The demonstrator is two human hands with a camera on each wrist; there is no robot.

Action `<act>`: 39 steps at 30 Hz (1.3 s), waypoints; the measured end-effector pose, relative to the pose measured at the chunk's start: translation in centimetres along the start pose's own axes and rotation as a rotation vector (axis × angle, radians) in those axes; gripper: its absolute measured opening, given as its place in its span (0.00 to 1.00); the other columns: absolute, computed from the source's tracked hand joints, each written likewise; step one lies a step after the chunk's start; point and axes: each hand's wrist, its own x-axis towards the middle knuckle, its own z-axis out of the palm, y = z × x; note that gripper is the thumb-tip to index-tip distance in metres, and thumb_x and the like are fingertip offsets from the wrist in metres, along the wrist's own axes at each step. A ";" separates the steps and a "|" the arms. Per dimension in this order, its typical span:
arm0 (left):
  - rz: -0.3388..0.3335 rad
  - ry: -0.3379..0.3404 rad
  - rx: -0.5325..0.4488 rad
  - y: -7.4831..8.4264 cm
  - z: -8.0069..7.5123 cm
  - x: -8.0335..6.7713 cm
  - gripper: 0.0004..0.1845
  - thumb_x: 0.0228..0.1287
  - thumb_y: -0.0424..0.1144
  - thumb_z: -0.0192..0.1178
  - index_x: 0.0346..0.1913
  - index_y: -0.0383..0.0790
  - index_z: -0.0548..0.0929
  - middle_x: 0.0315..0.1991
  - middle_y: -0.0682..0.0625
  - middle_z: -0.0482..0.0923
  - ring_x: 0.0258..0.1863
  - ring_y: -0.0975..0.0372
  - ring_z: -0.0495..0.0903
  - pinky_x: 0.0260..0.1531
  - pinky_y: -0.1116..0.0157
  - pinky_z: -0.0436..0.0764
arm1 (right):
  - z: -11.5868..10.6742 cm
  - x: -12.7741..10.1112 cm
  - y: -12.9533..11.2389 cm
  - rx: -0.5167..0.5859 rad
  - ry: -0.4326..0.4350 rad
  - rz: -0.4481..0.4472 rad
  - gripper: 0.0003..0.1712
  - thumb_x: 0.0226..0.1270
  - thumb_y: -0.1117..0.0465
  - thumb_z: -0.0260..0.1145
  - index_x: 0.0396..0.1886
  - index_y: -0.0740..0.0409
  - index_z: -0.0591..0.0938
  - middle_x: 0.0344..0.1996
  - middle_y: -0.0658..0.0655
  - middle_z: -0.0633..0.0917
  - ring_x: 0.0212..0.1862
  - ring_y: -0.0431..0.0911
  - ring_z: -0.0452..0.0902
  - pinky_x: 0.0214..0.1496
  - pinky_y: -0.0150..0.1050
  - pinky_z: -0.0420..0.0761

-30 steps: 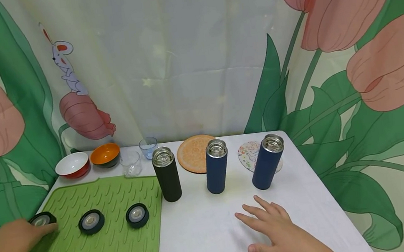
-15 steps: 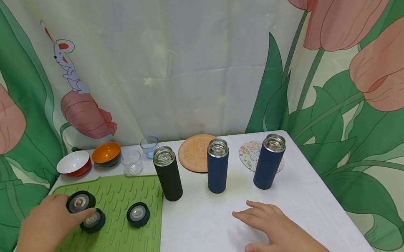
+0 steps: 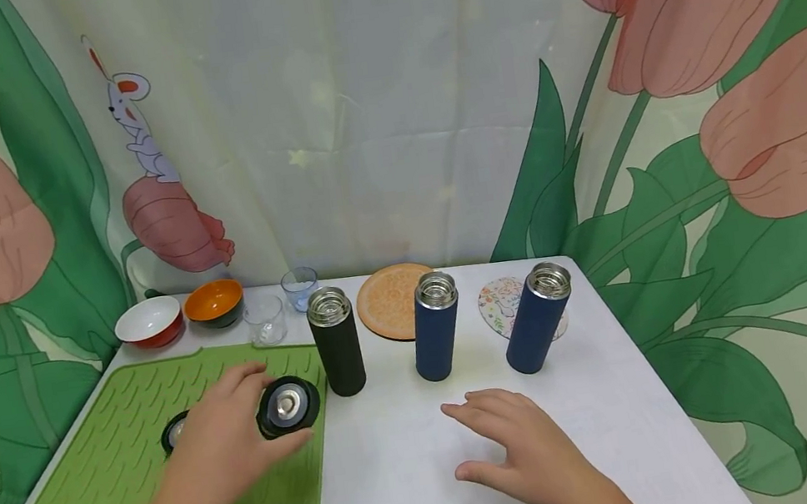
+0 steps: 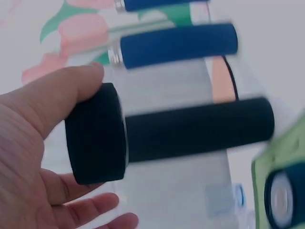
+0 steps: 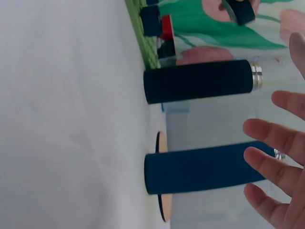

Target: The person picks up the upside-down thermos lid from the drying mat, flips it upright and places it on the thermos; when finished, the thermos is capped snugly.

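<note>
My left hand (image 3: 225, 434) holds a black bottle lid (image 3: 289, 405) between thumb and fingers, raised over the right part of the green mat, with the lid's inner side facing up. In the left wrist view that lid (image 4: 95, 136) covers the mouth end of the black flask (image 4: 200, 129). Behind my left hand, a second lid (image 3: 172, 432) is partly hidden on the mat. My right hand (image 3: 526, 451) hovers above the white table with spread fingers and holds nothing. Past it stand the lidless black flask (image 3: 338, 348) and two lidless blue flasks, one central (image 3: 436, 332), one right (image 3: 536, 324).
The green ribbed mat (image 3: 96, 458) covers the table's left side. Along the back are a red bowl (image 3: 149, 323), an orange bowl (image 3: 214, 302), a clear glass (image 3: 265, 319), a bluish glass (image 3: 300, 288), a round orange board (image 3: 388, 300) and a patterned disc (image 3: 498, 303).
My left hand has picked up the leftmost lid from the mat and carried it right, toward the black flask. My right hand has shifted slightly left.
</note>
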 end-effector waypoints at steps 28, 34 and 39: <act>0.314 -0.112 -0.190 8.3 5.9 -0.4 0.41 0.36 0.65 0.86 0.55 0.49 0.88 0.68 0.52 0.78 0.67 0.52 0.76 0.67 0.41 0.75 | 1.4 1.9 -1.9 0.058 0.065 -0.024 0.47 0.52 0.28 0.77 0.74 0.31 0.79 0.59 0.39 0.85 0.64 0.41 0.81 0.63 0.52 0.83; 0.328 -0.131 -0.210 8.3 6.2 -0.3 0.41 0.35 0.67 0.85 0.55 0.51 0.89 0.68 0.53 0.79 0.69 0.53 0.76 0.68 0.40 0.73 | 1.5 1.8 -1.9 0.094 0.053 -0.021 0.46 0.50 0.28 0.78 0.70 0.36 0.83 0.58 0.37 0.84 0.64 0.41 0.80 0.63 0.52 0.83; 0.338 -0.128 -0.232 8.4 6.4 -0.2 0.41 0.34 0.68 0.85 0.55 0.53 0.89 0.68 0.54 0.79 0.69 0.55 0.75 0.67 0.41 0.74 | 1.7 1.9 -2.0 0.155 0.064 -0.021 0.44 0.48 0.29 0.79 0.67 0.36 0.85 0.58 0.36 0.84 0.63 0.40 0.80 0.63 0.51 0.83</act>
